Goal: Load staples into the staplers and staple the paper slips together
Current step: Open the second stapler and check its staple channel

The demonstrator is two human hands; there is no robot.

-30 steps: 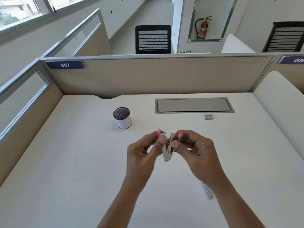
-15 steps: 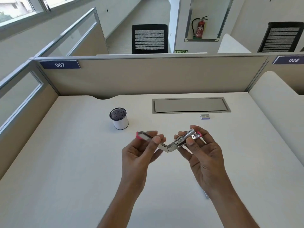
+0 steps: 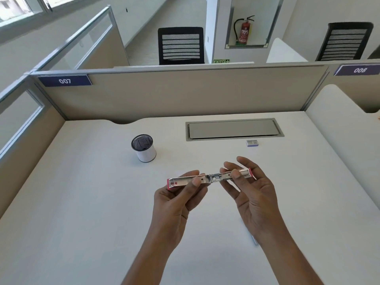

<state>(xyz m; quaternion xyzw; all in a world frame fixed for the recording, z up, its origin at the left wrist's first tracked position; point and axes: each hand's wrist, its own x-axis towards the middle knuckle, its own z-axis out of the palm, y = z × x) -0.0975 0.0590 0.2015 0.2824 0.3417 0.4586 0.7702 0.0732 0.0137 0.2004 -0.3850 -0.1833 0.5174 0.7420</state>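
Holds a stapler (image 3: 209, 178) opened out flat, the two metal halves in one nearly straight line from left to right, pink at both ends, hinge in the middle. Carries it in the air above the white desk (image 3: 82, 202), touching nothing but the hands, a little right of the desk's middle. Pinches the left half with the left hand (image 3: 176, 200), thumb on the near face, fingers curled behind, pink tip sticking out past the hand to the left. Pinches the right half with the right hand (image 3: 253, 194), thumb on the near face, fingers loosely spread behind and rising above it. Leaves the hinge bare in the gap between the two hands.

Farther off on the desk: a small staple box (image 3: 252, 142) just near of the grey cable hatch (image 3: 234, 130), beyond the right hand and well apart from the stapler; a white mesh-topped cup (image 3: 144, 148) to the far left, also apart. Beside the right wrist, a thin pale strip (image 3: 255, 240) on the desk, mostly hidden, too little seen to name.
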